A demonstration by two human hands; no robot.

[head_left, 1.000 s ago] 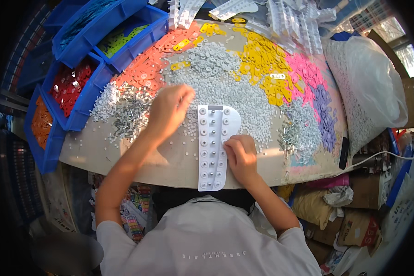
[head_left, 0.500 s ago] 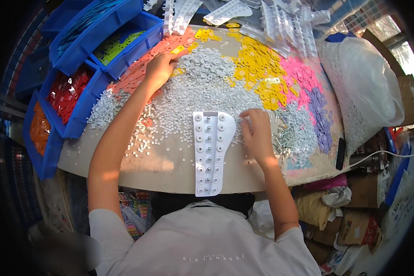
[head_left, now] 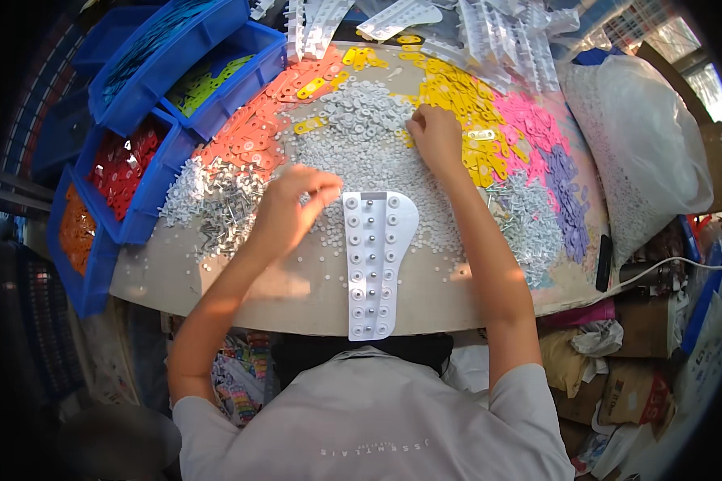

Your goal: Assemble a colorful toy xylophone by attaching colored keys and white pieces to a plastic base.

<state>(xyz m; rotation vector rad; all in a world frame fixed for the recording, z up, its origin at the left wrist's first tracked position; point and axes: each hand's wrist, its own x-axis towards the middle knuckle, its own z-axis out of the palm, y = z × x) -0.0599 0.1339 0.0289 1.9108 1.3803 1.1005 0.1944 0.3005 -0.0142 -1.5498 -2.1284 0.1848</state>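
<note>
A white plate-like holder [head_left: 371,268] with two columns of round white caps and a middle row of metal pins lies in front of me, its near end at the table's edge. My left hand [head_left: 293,204] is just left of its far end, fingers drawn together; whatever they hold is too small to make out. Farther off, my right hand [head_left: 440,140] dips with bent fingers where the heap of small white rings [head_left: 365,112] meets the yellow tabs [head_left: 457,92]. Its fingertips are partly hidden. Small white discs [head_left: 361,164] cover the table between both hands.
Salmon strips [head_left: 245,128], pink tabs [head_left: 529,124], purple tabs [head_left: 565,200] and metal pins [head_left: 525,228] lie in heaps around. Blue bins [head_left: 148,172] stand on the left. A clear bag of small parts [head_left: 630,160] is on the right; white plastic racks [head_left: 505,40] lie at the back.
My left hand has come back from the salmon strips toward the holder's far end. The right hand has moved from beside the holder out to the edge of the yellow heap.
</note>
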